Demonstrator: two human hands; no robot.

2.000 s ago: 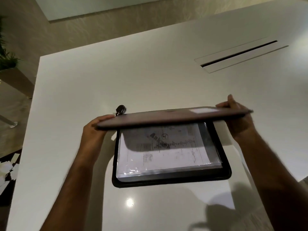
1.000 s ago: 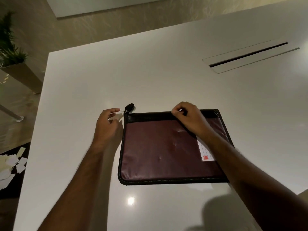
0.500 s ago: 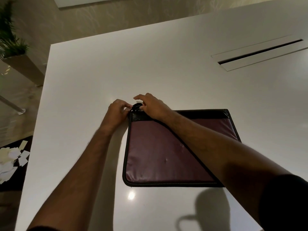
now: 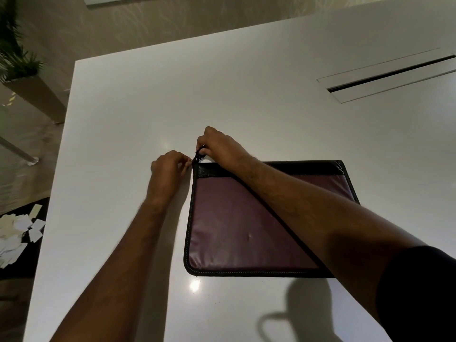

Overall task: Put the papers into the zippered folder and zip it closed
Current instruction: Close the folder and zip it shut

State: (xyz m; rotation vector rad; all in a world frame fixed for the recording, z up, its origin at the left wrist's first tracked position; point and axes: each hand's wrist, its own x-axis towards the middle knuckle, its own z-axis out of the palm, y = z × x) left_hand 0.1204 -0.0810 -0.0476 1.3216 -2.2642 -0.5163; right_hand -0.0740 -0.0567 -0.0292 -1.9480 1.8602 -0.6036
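Observation:
A maroon zippered folder with black edging lies flat and folded shut on the white table. The papers are hidden inside it. My right hand reaches across the folder to its far left corner and pinches the black zipper pull. My left hand rests beside that same corner, fingertips closed against the folder's edge. My right forearm covers part of the folder's cover.
A long cable slot is set into the table at the far right. The table's left edge drops to a floor with scattered white paper scraps. A potted plant stands at the far left.
The folder's cover came down and now lies shut over the papers. Both hands moved to the far left corner, and my right hand took hold of the zipper pull.

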